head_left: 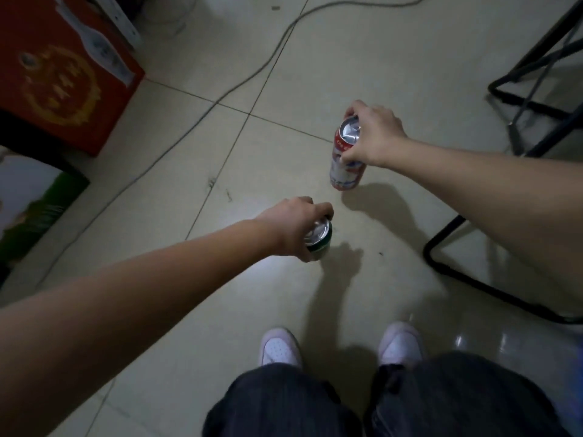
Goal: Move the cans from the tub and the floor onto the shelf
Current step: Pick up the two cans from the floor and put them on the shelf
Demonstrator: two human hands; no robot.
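Observation:
My left hand (pixel 291 227) grips the top rim of a green can (pixel 320 239) that stands upright on the tiled floor in the middle of the view. My right hand (pixel 373 134) holds a taller red and white can (pixel 346 154) by its top, a little further away and to the right. This can is upright, with its base at or just above the floor; I cannot tell which. Both cans show silver lids. No tub or shelf board is in view.
A red carton (pixel 60 74) and a green and white box (pixel 34 203) stand at the left. A grey cable (pixel 220 99) runs across the floor. Black metal frame legs (pixel 441 263) stand at the right. My white shoes (pixel 279 346) are near the bottom.

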